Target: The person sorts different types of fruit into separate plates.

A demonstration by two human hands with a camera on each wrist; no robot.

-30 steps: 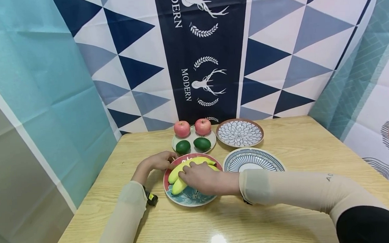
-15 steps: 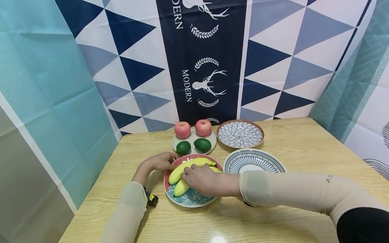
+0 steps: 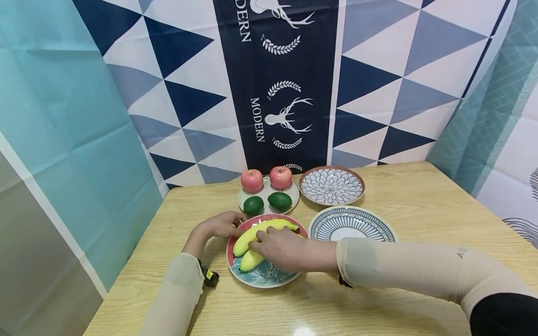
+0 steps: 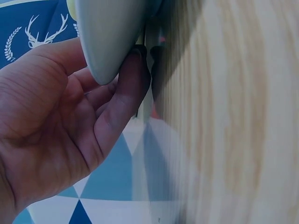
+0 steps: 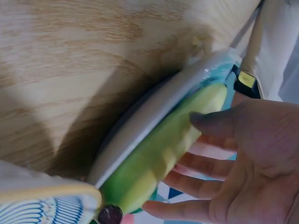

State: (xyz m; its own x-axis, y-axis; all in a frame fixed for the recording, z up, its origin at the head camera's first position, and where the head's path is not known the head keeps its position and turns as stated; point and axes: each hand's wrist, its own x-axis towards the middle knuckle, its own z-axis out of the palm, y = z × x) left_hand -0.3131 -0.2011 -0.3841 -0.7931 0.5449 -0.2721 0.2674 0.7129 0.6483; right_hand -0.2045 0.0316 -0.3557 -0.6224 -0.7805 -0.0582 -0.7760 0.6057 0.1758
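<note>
Two yellow bananas, a farther one [image 3: 245,241] and a nearer one [image 3: 251,261], lie side by side on a red and teal plate [image 3: 267,280]. My right hand [image 3: 281,249] holds the nearer banana [image 5: 173,135] loosely from above. In the right wrist view its thumb touches one side, and the fingers reach to the other. My left hand [image 3: 218,224] grips the plate at its far left rim. Seen from the left wrist, the pale plate underside [image 4: 112,37] sits between thumb and fingers, partly hiding the fingers.
Behind stands a pale plate [image 3: 267,189] with two apples [image 3: 251,180] and two dark green oval fruits [image 3: 280,201]. A brown-rimmed flower-pattern plate [image 3: 332,185] and a blue-lined white plate [image 3: 353,222] stand to the right. Patterned cloth [image 3: 287,63] hangs behind the table [image 3: 203,313].
The nearer banana has shifted slightly right under my right hand since one second ago, and its fingers now lie a little differently. My left hand stays at the plate's rim.
</note>
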